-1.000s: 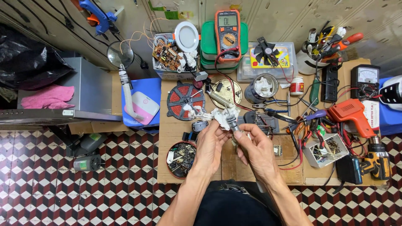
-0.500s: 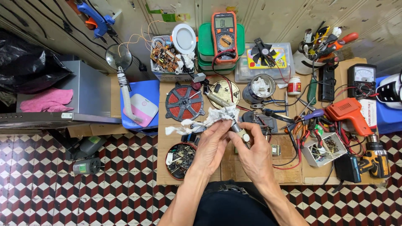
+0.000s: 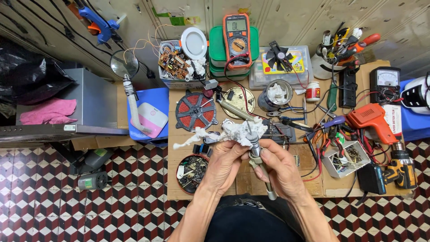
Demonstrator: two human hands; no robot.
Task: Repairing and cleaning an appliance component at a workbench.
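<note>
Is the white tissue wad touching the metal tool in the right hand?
Touching. The head view shows the white tissue wad pressed over the metal tool's upper end, with no gap visible.

Single head-worn view, looking straight down

The camera sits above the person's own lap and faces almost vertically down onto the wooden worktop, whose near edge lies just past the forearms. It is close enough that both hands fill the lower middle, yet wide enough to take in the worktop's far edge against the wall, its left and right edges, and the checkered floor alongside.
</note>
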